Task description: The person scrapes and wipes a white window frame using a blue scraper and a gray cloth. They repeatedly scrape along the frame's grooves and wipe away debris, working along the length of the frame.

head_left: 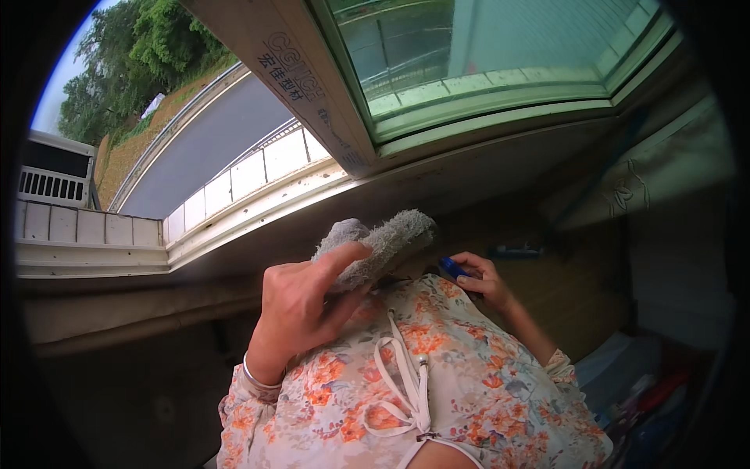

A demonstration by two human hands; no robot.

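My left hand point(301, 301) is closed round a bunched grey, shaggy cloth point(391, 238), held up in front of my body just below the window sill. A pale bracelet circles that wrist. Lower and to the right, my right hand point(486, 283) grips a small blue object point(453, 268); only its blue end shows past the fingers, so its kind is unclear. Beyond the cloth runs the white window frame point(258, 205), its track spotted with dirt. Neither hand touches the frame.
On the left the window stands open onto a road point(199, 133) and trees. A glass sash point(500, 47) fills the right side. A small blue-and-white item point(517, 252) lies on a brownish surface right of my hand. Mixed items point(656, 391) sit at the lower right.
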